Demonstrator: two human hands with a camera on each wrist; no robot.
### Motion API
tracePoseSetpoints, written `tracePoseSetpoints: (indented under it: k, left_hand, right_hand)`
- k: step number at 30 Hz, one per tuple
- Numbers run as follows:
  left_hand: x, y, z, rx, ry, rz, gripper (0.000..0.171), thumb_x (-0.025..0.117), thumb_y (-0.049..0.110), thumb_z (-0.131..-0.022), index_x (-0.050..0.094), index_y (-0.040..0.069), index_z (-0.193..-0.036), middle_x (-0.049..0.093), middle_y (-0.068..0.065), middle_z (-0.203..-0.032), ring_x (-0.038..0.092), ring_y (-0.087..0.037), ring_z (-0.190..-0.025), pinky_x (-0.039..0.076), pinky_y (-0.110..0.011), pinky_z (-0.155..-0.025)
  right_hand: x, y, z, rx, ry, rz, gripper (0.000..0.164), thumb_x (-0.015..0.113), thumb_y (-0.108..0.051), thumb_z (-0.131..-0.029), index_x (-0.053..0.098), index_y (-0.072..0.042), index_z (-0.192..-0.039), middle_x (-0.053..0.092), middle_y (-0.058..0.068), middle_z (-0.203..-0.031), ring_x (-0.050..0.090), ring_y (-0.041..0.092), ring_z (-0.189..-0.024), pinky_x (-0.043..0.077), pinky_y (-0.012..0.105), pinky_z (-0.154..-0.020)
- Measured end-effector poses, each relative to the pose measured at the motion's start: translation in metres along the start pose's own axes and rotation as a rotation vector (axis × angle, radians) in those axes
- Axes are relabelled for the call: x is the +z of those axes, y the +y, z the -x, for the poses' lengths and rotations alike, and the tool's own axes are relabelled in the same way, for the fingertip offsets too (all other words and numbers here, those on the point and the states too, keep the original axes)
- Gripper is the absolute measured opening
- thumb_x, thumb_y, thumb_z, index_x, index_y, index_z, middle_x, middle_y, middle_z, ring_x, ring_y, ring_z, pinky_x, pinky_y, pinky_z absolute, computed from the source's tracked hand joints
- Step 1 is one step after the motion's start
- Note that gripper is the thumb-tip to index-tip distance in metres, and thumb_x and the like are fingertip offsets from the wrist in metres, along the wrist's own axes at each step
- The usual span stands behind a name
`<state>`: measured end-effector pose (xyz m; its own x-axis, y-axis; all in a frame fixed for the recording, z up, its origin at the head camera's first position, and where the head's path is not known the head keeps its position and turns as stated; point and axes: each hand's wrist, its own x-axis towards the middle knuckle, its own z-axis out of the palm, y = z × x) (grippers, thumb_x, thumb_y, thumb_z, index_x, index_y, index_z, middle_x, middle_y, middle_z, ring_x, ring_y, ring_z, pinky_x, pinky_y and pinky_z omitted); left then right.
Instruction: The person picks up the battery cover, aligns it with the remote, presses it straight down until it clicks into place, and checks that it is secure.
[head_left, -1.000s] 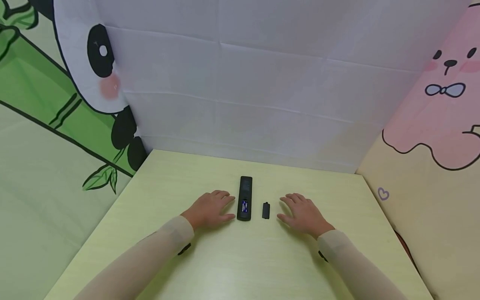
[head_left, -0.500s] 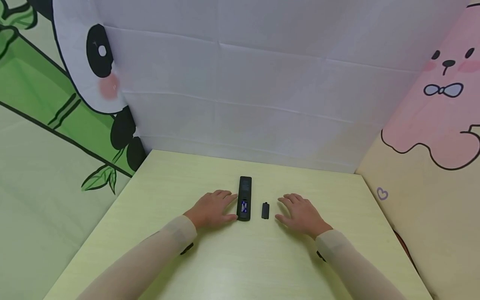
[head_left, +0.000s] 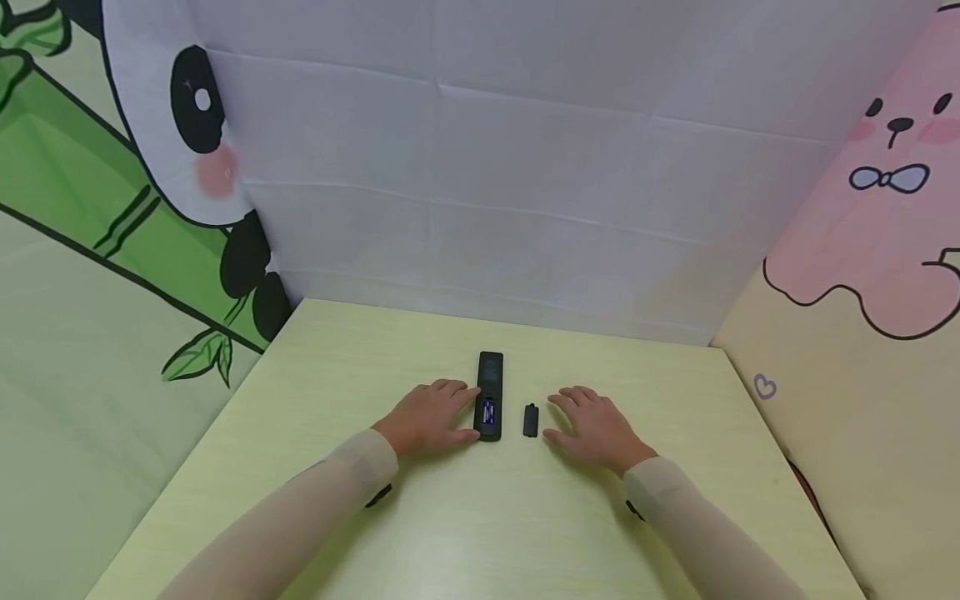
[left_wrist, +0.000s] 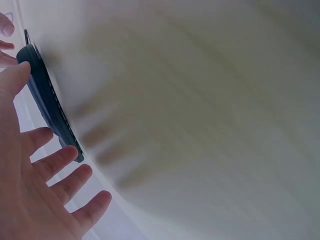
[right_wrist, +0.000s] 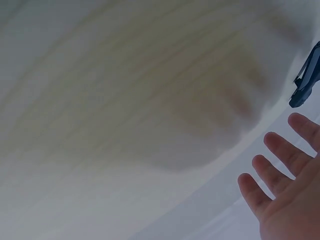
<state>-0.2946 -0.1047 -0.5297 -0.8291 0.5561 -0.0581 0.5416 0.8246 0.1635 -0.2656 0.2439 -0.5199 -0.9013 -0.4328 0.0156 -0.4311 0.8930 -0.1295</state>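
A black remote control [head_left: 491, 375] lies on the table with its battery compartment uncovered, and blue batteries [head_left: 489, 412] show inside. To its right lies the small black battery cover [head_left: 531, 421]. My left hand [head_left: 429, 419] is at the remote's left edge, thumb and forefinger spread, with their tips right at its side. In the left wrist view the thumb tip overlaps the remote [left_wrist: 47, 100] and the other fingers are spread apart. My right hand [head_left: 596, 429] is just right of the cover, its fingers extended and holding nothing; the right wrist view shows those fingers [right_wrist: 285, 155] spread.
The pale wooden table [head_left: 465, 533] runs back to a white cloth wall [head_left: 480, 208]. A panda-and-bamboo cloth [head_left: 172, 208] stands on the left, and a cloth with a pink bear [head_left: 885, 225] on the right.
My left hand has moved a little right, up to the remote's edge. My right hand has shifted left, closer to the battery cover. The remote and cover stay in place.
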Motion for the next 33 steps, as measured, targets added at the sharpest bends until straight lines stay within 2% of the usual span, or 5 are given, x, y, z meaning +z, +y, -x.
tracePoseSetpoints:
  k: [19, 33]
  left_hand:
    - [-0.005, 0.006, 0.001, 0.005, -0.033, 0.025, 0.085, 0.067, 0.068, -0.113, 0.047, 0.022, -0.183, 0.056, -0.013, -0.183, 0.053, -0.040, -0.171, 0.049, -0.063, -0.138]
    - [-0.008, 0.008, 0.003, 0.000, -0.041, 0.030, 0.085, 0.066, 0.068, -0.114, 0.046, 0.024, -0.183, 0.058, -0.012, -0.181, 0.053, -0.039, -0.171, 0.050, -0.063, -0.138]
  right_hand:
    - [0.008, -0.001, -0.006, -0.008, -0.001, -0.009, 0.067, 0.069, -0.055, -0.115, 0.065, -0.013, -0.167, 0.065, 0.017, -0.173, 0.058, 0.044, -0.164, 0.052, 0.069, -0.133]
    - [0.007, -0.007, -0.012, -0.012, -0.014, 0.006, 0.065, 0.068, -0.053, -0.116, 0.065, -0.012, -0.167, 0.064, 0.017, -0.174, 0.057, 0.045, -0.165, 0.051, 0.069, -0.134]
